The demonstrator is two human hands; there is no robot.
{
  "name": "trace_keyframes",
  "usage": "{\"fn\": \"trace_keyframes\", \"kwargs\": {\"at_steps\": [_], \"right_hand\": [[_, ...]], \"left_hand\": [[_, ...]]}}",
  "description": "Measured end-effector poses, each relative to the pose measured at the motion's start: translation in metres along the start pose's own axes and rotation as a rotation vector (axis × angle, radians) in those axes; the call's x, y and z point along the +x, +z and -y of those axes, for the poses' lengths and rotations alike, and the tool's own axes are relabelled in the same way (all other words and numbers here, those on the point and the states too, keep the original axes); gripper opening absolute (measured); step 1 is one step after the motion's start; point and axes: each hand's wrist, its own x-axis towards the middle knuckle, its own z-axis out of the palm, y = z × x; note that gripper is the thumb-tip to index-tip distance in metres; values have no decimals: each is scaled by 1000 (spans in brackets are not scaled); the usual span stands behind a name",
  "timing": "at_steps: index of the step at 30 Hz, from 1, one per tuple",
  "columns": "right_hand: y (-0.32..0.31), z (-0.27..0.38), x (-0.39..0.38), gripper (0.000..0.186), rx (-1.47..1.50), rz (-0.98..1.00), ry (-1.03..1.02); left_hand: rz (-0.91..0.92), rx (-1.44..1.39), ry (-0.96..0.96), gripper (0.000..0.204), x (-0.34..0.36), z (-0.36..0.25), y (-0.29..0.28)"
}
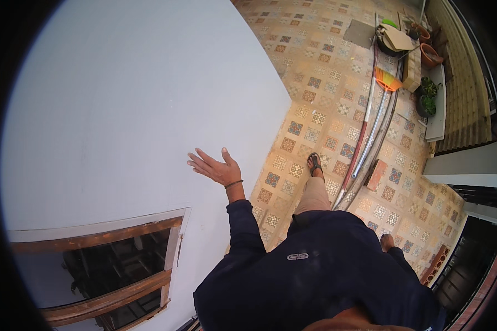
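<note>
The floor [334, 83] is laid with patterned tiles, mostly beige with blue and rust squares. On it lie a red-and-white pole [361, 140], a broom [388, 80] with an orange head and a dark pole [384, 126], side by side. A brick [376, 175] lies just right of these. A sandal [314, 163] rests to their left, well apart from the brick.
</note>
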Motion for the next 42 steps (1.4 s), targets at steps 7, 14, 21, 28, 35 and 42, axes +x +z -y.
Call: {"fn": "trace_keyframes", "kwargs": {"at_steps": [7, 14, 21, 28, 35, 42], "right_hand": [[-167, 101, 140, 26, 584, -321, 249], [-367, 276, 313, 27, 770, -492, -163], [-491, 329, 410, 26, 430, -308, -393], [-580, 357, 529, 31, 371, -179, -608], [-681, 436, 611, 42, 302, 53, -842], [-742, 545, 637, 34, 89, 82, -1180]], "left_hand": [[-368, 338, 37, 99, 265, -9, 84], [-346, 607, 25, 97, 270, -9, 175], [-212, 537, -105, 102, 181, 23, 208], [-472, 142, -547, 95, 196, -21, 225], [-533, -92, -749, 91, 229, -73, 214], [-578, -201, -885, 88, 237, -79, 198]]}}
